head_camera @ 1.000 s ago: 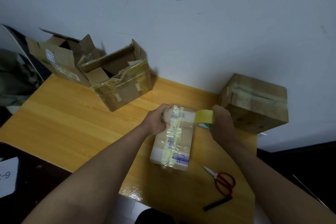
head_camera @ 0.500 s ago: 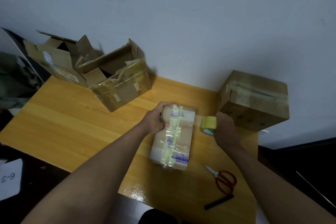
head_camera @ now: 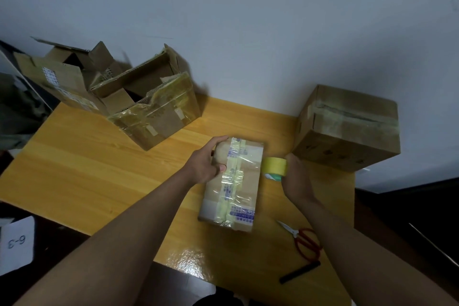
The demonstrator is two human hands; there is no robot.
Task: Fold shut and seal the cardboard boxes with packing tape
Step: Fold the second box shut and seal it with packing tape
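**A:** where's the box rn?

**B:** small taped box (head_camera: 233,184) lies flat mid-counter (head_camera: 74,164), lengthwise away from the person. Left hand (head_camera: 206,164) grips its far-left corner, thumb on top. Right hand (head_camera: 296,179) holds the yellow tape roll (head_camera: 274,167) just beside the box's right edge, fingers wrapped round it.

**A:** other stuff?

**B:** sealed box (head_camera: 347,129) far right by the wall, w/ tape along its top seam. Two open boxes far left, one (head_camera: 154,112) leaning against the other (head_camera: 62,79). Red-handled scissors (head_camera: 303,241) + a black marker (head_camera: 299,272) near the right forearm. Paper tag (head_camera: 16,243) reading 6-3 at bottom left.
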